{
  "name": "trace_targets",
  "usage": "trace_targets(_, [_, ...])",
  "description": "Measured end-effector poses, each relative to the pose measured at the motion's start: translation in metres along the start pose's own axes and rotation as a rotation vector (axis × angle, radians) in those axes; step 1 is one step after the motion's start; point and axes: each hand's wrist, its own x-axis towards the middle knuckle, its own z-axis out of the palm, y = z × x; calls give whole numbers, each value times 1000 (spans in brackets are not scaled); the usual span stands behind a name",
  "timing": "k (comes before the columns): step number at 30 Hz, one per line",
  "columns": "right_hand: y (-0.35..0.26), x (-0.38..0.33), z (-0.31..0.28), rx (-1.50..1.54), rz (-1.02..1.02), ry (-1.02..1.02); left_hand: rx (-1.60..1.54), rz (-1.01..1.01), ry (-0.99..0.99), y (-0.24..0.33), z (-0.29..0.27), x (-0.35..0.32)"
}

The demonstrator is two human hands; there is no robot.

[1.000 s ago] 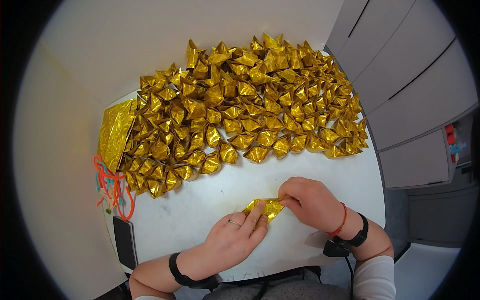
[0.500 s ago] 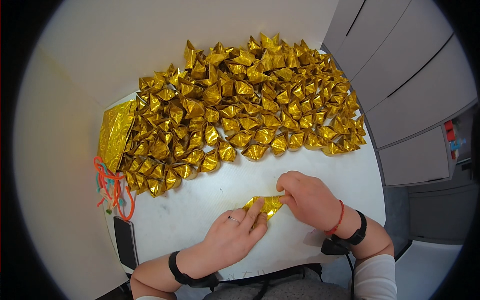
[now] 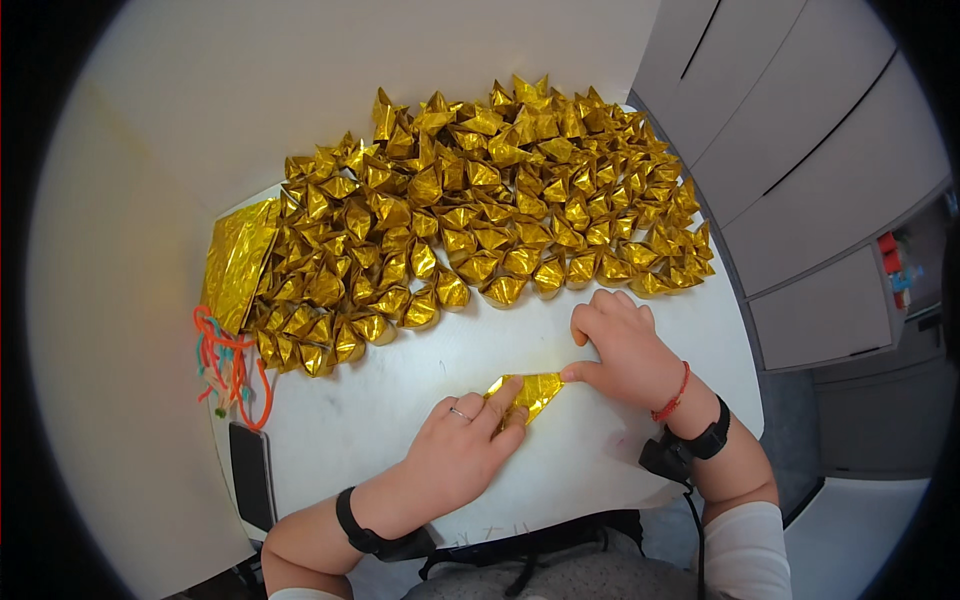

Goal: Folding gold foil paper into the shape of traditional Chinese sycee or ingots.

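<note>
A folded piece of gold foil paper (image 3: 542, 392) lies flat on the white table with slanted edges and a pointed right corner. My left hand (image 3: 462, 440) holds it down, its fingertips pressing on the left part and covering some of it. At the right corner, the thumb of my right hand (image 3: 625, 350) touches or nearly touches the paper. The bent index finger is lifted apart from that thumb, with nothing between them. Beyond my hands stand many folded gold foil paper ingots (image 3: 505, 290), packed in rows and piled higher toward the back.
A stack of flat gold foil sheets (image 3: 238, 262) lies at the table's left edge. Nearer are tangled orange and teal cords (image 3: 262, 400) and a dark phone (image 3: 251, 475). Grey cabinets (image 3: 800, 150) stand to the right, and a pale wall (image 3: 130, 280) rises on the left.
My right hand has opened from a pinch at the paper's right corner, its index finger lifting up and away. My left hand still presses the paper. The whole view has shifted slightly.
</note>
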Motion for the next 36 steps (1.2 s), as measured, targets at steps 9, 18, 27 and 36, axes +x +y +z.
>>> trace_targets(9, [8,1,-3,14,40,-36,-47,-34,-31,1,-6,-1])
trace_targets(18, [22,0,-5,185,0,-113,-45,-1,-15,1,0,-7])
trace_targets(27, [-12,-1,16,-35,-31,44,-16,0,38,8,-1,7])
trace_targets(36, [-9,0,12,-25,-7,20,19,-59,-12,12,3,13])
